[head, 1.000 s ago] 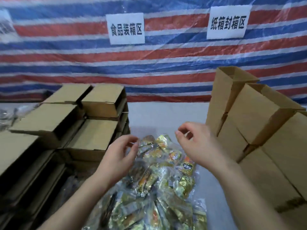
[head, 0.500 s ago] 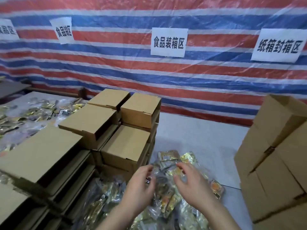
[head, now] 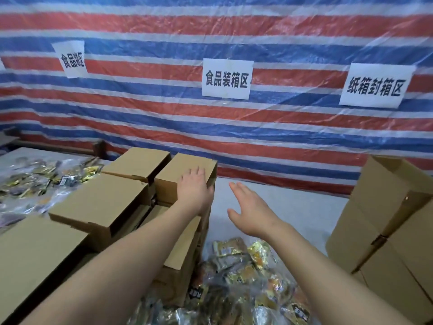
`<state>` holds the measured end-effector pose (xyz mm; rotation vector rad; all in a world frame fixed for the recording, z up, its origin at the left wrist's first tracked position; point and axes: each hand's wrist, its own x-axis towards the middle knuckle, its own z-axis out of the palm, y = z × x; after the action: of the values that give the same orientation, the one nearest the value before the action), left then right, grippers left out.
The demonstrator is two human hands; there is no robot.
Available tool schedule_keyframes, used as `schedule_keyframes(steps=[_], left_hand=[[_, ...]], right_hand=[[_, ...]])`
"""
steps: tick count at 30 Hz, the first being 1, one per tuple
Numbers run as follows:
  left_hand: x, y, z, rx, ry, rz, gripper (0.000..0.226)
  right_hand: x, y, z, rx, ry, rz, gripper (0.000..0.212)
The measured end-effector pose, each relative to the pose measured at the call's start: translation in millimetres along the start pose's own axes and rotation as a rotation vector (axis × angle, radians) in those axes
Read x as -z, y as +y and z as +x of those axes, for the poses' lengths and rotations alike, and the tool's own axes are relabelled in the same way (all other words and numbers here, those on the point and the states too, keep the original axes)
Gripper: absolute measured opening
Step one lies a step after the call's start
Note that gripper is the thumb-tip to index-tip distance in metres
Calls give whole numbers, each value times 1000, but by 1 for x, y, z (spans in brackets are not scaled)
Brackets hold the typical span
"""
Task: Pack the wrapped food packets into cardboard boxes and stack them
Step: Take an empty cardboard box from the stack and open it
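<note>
On top of the small closed brown cardboard box [head: 185,177] at the stack's right end, the left hand [head: 194,190] is now laid flat, fingers straight; the right hand [head: 250,207] is spread open beside it, nothing held. Half a second ago both were held over the heap of shiny wrapped food packets [head: 246,273] on the grey table [head: 293,207]; a box is judged to be fetched for filling.

Red, white and blue striped tarpaulin wall [head: 234,127], white paper signs [head: 226,79], perhaps grey tabletop [head: 293,202]

- The food packets [head: 243,277] run off the bottom edge.
- The left hand [head: 194,187] hides part of the top box [head: 187,165].
- The right-side cartons [head: 386,219] are cut by the frame edge.
</note>
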<state>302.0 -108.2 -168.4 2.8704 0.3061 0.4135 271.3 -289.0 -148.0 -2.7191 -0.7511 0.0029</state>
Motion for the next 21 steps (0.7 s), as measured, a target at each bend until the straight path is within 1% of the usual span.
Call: schedule_keyframes(steps=[4, 6, 8, 12, 14, 17, 18, 19, 21], left_hand=[[-26, -5, 20, 37, -165, 95, 74], [-36, -8, 23, 42, -196, 109, 67], [-38, -9, 23, 38, -151, 120, 56], [-31, -13, 15, 22, 32, 99, 45], [-13, -12, 12, 8, 146, 34, 40], [31, 0, 6, -41, 315, -174, 28], [46, 5, 2, -63, 327, -256, 26], [61, 9, -2, -84, 305, -340, 24], [90, 18, -12, -118, 181, -501, 24]], right_hand=[[9, 15, 14, -2, -27, -48, 73], [12, 22, 19, -23, -41, -39, 74], [12, 26, 23, -40, -49, -24, 74], [13, 25, 26, -65, -41, 14, 74], [20, 24, 27, -77, -8, 24, 73], [45, 22, 31, -101, 97, 62, 74], [56, 20, 33, -109, 138, 79, 74], [69, 19, 34, -113, 179, 95, 75], [97, 19, 34, -97, 237, 105, 74]])
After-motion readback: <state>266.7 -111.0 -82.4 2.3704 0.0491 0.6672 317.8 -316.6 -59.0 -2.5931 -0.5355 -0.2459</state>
